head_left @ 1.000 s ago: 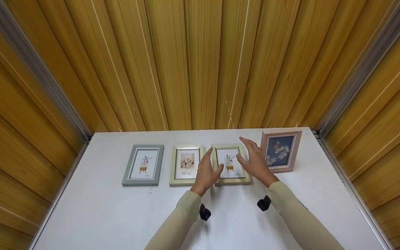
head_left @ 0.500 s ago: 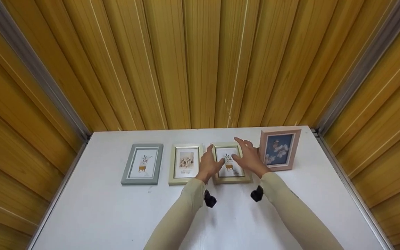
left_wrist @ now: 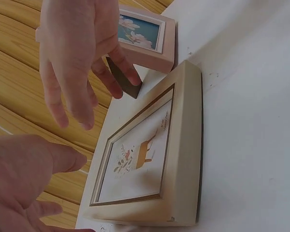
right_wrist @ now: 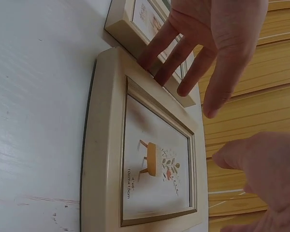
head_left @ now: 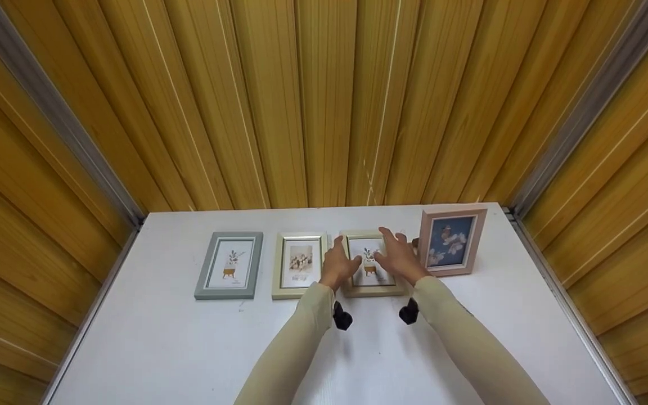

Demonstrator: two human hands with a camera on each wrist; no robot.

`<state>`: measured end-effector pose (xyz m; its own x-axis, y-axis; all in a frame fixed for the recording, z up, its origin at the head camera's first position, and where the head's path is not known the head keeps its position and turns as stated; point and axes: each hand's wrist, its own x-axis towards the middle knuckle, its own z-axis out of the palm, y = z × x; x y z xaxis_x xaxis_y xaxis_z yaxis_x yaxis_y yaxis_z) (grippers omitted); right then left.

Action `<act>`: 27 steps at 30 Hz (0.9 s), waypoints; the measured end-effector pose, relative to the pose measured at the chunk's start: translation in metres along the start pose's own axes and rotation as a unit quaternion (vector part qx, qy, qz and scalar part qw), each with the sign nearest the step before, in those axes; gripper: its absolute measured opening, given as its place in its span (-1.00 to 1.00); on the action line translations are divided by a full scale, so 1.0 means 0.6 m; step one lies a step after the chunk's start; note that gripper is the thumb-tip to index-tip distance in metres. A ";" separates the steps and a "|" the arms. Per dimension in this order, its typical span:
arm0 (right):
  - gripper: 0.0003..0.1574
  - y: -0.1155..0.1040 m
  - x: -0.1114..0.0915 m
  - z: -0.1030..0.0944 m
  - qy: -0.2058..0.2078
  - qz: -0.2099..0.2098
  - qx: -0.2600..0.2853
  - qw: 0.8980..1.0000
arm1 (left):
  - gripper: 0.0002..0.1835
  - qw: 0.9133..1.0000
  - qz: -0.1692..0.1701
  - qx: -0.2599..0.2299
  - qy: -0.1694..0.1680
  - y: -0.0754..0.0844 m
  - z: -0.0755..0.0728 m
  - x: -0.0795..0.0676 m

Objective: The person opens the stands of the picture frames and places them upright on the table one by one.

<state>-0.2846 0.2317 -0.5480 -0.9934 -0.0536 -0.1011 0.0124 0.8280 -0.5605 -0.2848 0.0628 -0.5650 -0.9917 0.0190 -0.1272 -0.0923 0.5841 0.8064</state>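
A cream picture frame (head_left: 373,291) with a plant-pot print lies face up on the white table, between both hands. My left hand (head_left: 340,266) hovers at its left side, fingers loosely spread; in the right wrist view the left hand's fingertips (right_wrist: 147,60) come down by the frame's edge. My right hand (head_left: 400,260) is over its right side, fingers spread and thumb toward the left. In the left wrist view the right hand's fingers (left_wrist: 77,96) reach down near the frame's far edge. Whether the fingertips touch the frame I cannot tell. Neither hand grips it.
To the left lie another cream frame (head_left: 277,275) with a flower photo and a grey-green frame (head_left: 203,281). A pink frame (head_left: 473,247) stands upright close to the right hand. Wood-patterned walls (head_left: 324,112) enclose the white table (head_left: 161,337).
Both hands have come down and closer together around the cream frame, the right hand moving left. The frames have kept their places, apart from a slight shift of the head view.
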 end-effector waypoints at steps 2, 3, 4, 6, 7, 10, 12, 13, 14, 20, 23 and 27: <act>-0.10 0.002 0.000 0.001 -0.002 0.007 -0.001 1.000 | -0.20 1.000 -0.008 0.010 -0.001 0.000 0.003 0.004; -0.10 0.003 0.000 0.002 -0.001 0.009 -0.003 1.000 | -0.20 1.000 -0.012 0.017 0.000 0.000 0.004 0.006; -0.10 0.004 -0.001 0.002 -0.001 0.011 -0.004 1.000 | -0.20 1.000 -0.015 0.022 0.000 0.000 0.004 0.007; -0.10 0.007 -0.001 0.004 -0.001 0.017 -0.009 1.000 | -0.20 0.999 -0.020 0.031 0.001 0.002 0.006 0.008; -0.10 0.008 -0.001 0.005 -0.002 0.021 -0.011 1.000 | -0.20 0.999 -0.022 0.038 0.001 0.003 0.006 0.008; -0.09 0.011 -0.001 0.008 -0.009 0.035 -0.014 0.999 | -0.21 0.998 -0.031 0.047 -0.003 0.006 0.007 0.007; -0.08 0.013 0.000 0.010 -0.013 0.043 -0.014 0.999 | -0.23 0.998 -0.037 0.053 -0.007 0.007 0.007 0.007; -0.08 0.014 0.000 0.011 -0.015 0.045 -0.015 0.999 | -0.26 0.998 -0.040 0.056 -0.008 0.008 0.006 0.007; -0.08 0.015 0.000 0.012 -0.016 0.047 -0.015 0.999 | -0.30 0.997 -0.042 0.058 -0.007 0.009 0.006 0.006; -0.13 0.022 0.000 0.016 -0.011 0.050 -0.021 0.998 | -0.67 0.996 -0.049 0.074 -0.005 0.013 0.002 0.005; -0.19 0.024 0.000 0.018 -0.010 0.059 -0.023 0.998 | -0.75 0.996 -0.052 0.076 0.001 0.013 0.001 0.006; -0.33 0.025 -0.003 0.020 -0.005 0.066 -0.027 0.997 | -0.76 0.995 -0.053 0.081 0.018 0.011 0.004 0.008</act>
<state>-0.2811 0.2374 -0.5658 -0.9824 0.0525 -0.1793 0.1364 0.8572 -0.4966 -0.2898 0.0686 -0.5614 -0.9800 -0.0779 -0.1831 -0.1840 0.7047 0.6852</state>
